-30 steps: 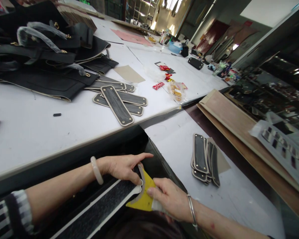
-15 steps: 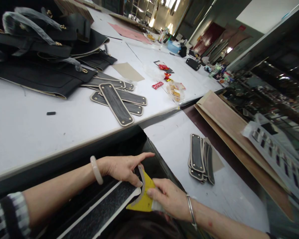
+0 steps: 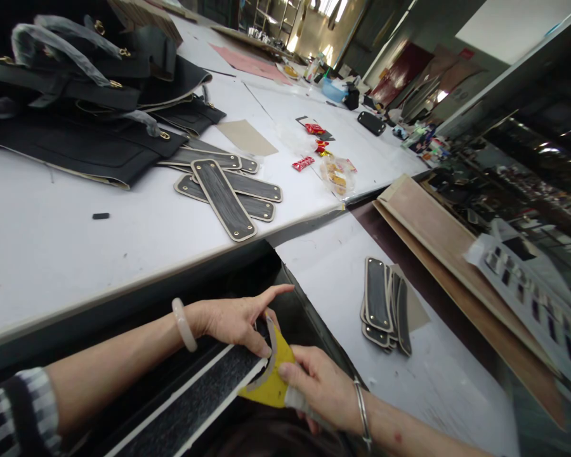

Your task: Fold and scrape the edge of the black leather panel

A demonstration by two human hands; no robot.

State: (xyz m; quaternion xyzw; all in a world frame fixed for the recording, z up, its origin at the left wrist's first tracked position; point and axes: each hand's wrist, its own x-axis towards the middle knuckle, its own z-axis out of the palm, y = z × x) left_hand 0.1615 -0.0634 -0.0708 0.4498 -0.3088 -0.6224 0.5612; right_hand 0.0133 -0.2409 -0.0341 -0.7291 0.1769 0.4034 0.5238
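My left hand (image 3: 233, 320) pinches the rounded end of a long black strip with a pale border (image 3: 204, 393), low in the view, with its forefinger stretched out. My right hand (image 3: 321, 387) grips a yellow pad (image 3: 273, 381) and presses it against that same end of the strip. The two hands nearly touch. The strip runs from the hands down to the lower left, over a dark gap below the table edge.
Several black tabs with pale borders (image 3: 228, 190) lie on the white table (image 3: 52, 254), beside black bags (image 3: 76, 95). A second stack of tabs (image 3: 383, 304) lies on the lower white surface to the right. Wooden boards (image 3: 438, 235) and snack packets (image 3: 335, 172) are farther off.
The yellow pad has slid a little up and left along the strip's end, with my right hand following. My left hand has barely moved.
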